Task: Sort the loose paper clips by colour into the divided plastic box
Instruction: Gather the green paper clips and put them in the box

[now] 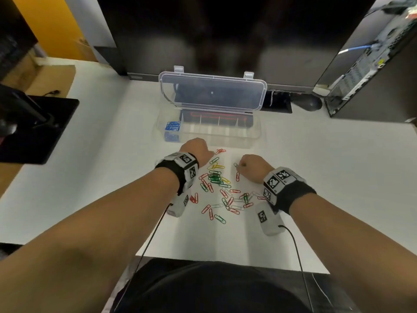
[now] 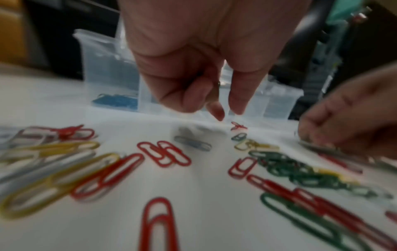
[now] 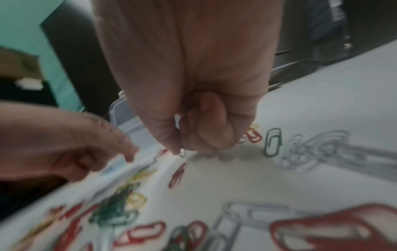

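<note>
As the head view shows it, divided plastic box (image 1: 209, 132): it stands open on the white counter (image 1: 112, 177), lid (image 1: 212, 91) tipped back, so every compartment can be reached from above.
Blue clips (image 1: 172, 129): already gathered in the box's left-end compartment; the other compartments look unfilled.
Loose paper clips (image 1: 218, 186): red, green, yellow and pale ones, scattered just in front of the box, probably to keep each carry short.
Left hand (image 1: 196, 150): just in front of the box, near its left half, its fingers reaching toward a red pair (image 1: 220, 151).
Right hand (image 1: 250, 167): in front of the box's right half, a little farther from it than the left, knuckles up.

Left wrist view, left grip: forefinger and thumb point down with a small gap between them, poised above the red pair and seemingly aiming at it; the other fingers curl in. A glint sits among them, but I cannot tell whether anything is held.
Box from here: just behind the fingertips.

Right wrist view, right grip: drawn tight into a fist low over the counter, thumb against forefinger, apparently nipping a pale clip (image 3: 182, 152) by its end, likely lifting it off the surface.
Green clip (image 3: 272, 142): lies flat beside the fist, untouched.
</note>
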The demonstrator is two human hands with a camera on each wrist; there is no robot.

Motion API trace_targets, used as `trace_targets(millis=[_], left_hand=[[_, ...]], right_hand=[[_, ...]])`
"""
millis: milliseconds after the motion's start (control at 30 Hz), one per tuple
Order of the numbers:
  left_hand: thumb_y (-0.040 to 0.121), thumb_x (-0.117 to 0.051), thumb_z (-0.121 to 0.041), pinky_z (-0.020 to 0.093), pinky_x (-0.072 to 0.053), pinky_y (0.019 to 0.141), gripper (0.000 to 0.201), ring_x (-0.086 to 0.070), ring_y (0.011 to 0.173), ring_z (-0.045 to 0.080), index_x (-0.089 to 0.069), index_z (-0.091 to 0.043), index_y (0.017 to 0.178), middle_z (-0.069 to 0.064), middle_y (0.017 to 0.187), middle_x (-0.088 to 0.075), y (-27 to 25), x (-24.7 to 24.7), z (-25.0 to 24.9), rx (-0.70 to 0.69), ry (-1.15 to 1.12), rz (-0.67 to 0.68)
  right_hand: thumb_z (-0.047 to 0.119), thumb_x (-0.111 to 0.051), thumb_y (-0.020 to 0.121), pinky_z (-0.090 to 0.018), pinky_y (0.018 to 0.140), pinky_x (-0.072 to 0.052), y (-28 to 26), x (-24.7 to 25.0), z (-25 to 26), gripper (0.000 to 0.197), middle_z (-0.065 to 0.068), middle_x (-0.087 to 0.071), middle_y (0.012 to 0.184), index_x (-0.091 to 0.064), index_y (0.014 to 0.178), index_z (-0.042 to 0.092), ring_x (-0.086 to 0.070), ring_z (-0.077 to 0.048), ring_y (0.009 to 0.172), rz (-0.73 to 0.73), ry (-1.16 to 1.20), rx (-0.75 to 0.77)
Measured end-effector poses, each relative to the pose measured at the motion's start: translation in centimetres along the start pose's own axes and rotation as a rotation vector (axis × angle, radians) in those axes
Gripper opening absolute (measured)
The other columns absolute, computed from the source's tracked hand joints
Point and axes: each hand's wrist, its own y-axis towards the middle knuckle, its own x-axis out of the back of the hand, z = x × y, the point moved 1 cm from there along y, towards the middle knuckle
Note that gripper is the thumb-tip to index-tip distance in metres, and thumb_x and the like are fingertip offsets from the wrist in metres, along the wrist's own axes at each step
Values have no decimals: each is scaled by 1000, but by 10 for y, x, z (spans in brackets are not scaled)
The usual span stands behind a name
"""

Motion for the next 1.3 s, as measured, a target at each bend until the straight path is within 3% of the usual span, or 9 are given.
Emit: trace_targets(millis=[200,367,467,533,633,767,967,1100,1300], left_hand=[[88,-58,-26,28,-43,77,33,-59,107,27,-56,-5,114,12,119,-61,8,-16,-15,-49,153,32],[92,-52,-20,32,-47,88,32,-58,111,31,-54,2,115,17,120,-60,7,-17,-21,-34,140,98],[89,-52,-16,30,-45,69,20,-58,82,28,-57,0,78,18,89,-58,5,-8,-16,-12,14,145],[91,-47,-11,25,-38,57,20,-51,64,23,-52,-3,74,11,73,-51,2,0,-11,-12,-201,189],[88,-41,-7,20,-29,44,25,-32,51,13,-37,-15,64,-1,53,-36,-13,14,3,84,-983,265],[83,-33,1,16,-44,46,25,-50,46,12,-37,-15,64,1,59,-49,-31,18,26,127,-1321,272],[85,-48,-7,14,-21,35,18,-27,37,8,-47,-16,69,-6,47,-35,-46,8,36,90,-1008,217],[90,-53,-12,16,-31,40,16,-40,43,7,-68,-10,86,-7,52,-45,-55,-3,31,-77,-541,96],[92,-39,-2,21,-33,52,28,-45,62,14,-67,-2,97,1,72,-53,-51,-4,40,-60,-507,83]], right_hand=[[12,-40,84,-17,36,-19,-35,11,-21,22,1,-33,54,-36,63,18,-29,-10,43,260,1411,18],[18,-62,48,-14,34,-30,-43,10,-38,19,0,-46,56,-45,53,13,-45,-12,45,358,1778,189],[15,-72,32,-11,34,-27,-36,10,-41,31,0,-47,53,-46,49,13,-45,-13,43,313,1808,213],[14,-72,26,-11,37,-21,-32,11,-41,34,0,-45,51,-46,46,13,-43,-12,41,268,1800,206],[18,-67,32,-10,35,-27,-28,12,-39,26,-1,-48,54,-50,50,12,-46,-13,43,234,1795,200],[26,-61,74,-13,32,-29,-21,10,-29,16,0,-51,66,-55,66,14,-47,-9,45,126,1628,19],[16,-51,94,-16,38,-26,-15,-13,3,19,1,-48,60,-68,90,7,-37,-7,44,-26,699,73],[20,-47,96,-22,88,-44,-13,-24,25,27,0,-68,117,-69,112,16,-60,-16,103,-139,128,269],[21,-37,98,-33,96,-46,-1,-8,5,35,-3,-58,134,-60,125,26,-58,-25,115,-200,17,107]])
